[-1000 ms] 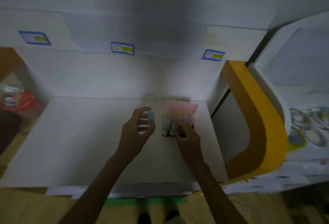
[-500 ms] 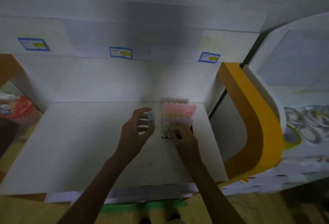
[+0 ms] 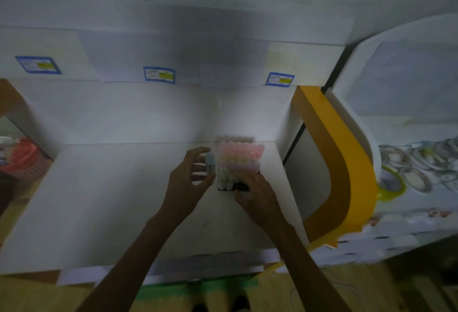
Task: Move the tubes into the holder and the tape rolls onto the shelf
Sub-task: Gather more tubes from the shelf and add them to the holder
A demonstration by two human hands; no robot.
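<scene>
Meanwhile, the left hand pinches 1 light, rigid tube at mid-body beside the holder. The right hand rests on the holder, its grip unclear.

The tube I hold in my left hand looks like pale, frosted plastic, and the capped tubes in the black holder have the same soft, matt pastel look. The shelf under my hands is a smooth, matt white board, with glossy-looking paper labels stuck on the edge above. To my right the curved panel looks like painted yellow board, and the tape rolls look like clear, shiny film.
</scene>
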